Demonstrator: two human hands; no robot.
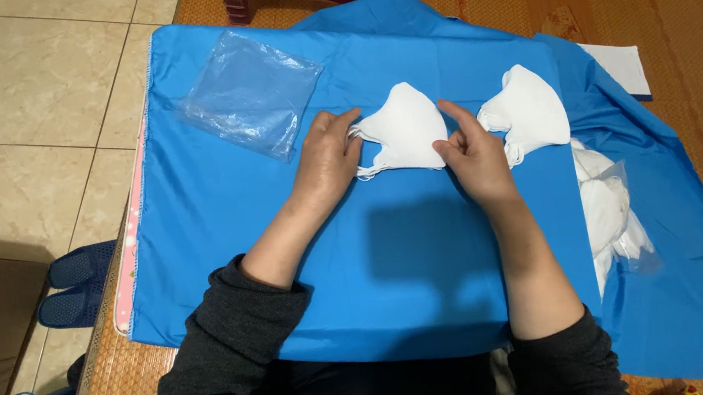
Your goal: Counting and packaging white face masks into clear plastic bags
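Observation:
A folded white face mask [403, 129] lies on the blue cloth [227, 225], held from both sides. My left hand [327, 156] pinches its left edge and ear loops. My right hand [470, 149] grips its right edge, thumb and forefinger on the fabric. A second white mask [529, 110] lies just right of my right hand, touching nothing else. A pile of clear plastic bags [249, 92] rests up and to the left of my left hand.
A clear bag holding several white masks [611, 213] lies at the cloth's right side. White paper [620, 68] sits at the far right. Woven mat [700, 108] under the cloth; tiled floor [30, 107] and blue slippers [75, 285] at left.

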